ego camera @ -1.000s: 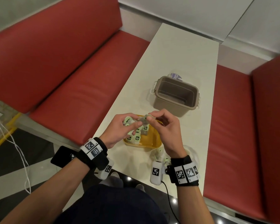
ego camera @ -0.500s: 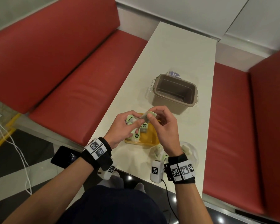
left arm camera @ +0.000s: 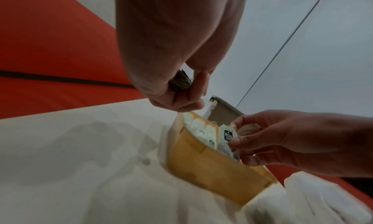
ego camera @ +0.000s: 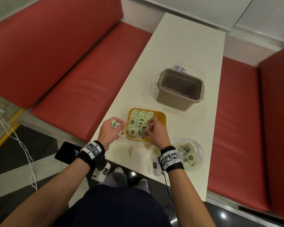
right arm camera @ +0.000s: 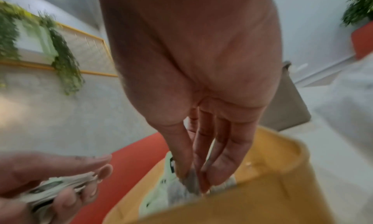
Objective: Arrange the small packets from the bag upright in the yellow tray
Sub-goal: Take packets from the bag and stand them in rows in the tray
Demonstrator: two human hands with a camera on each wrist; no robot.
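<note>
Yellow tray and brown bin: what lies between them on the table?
Nothing: the head view shows only bare white table between the yellow tray and the brown bin.

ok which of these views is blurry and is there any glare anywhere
Right wrist view: heavy motion blur on the yellow tray and background plants. Left wrist view: soft, the table smeared. Head view: sharpest, with small glare spots on the dark floor.

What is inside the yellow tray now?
The yellow tray holds rows of small green packets standing upright. The right hand pinches one packet at the near end. This hand covers part of the right row, and the tray floor under the packets is hidden.
</note>
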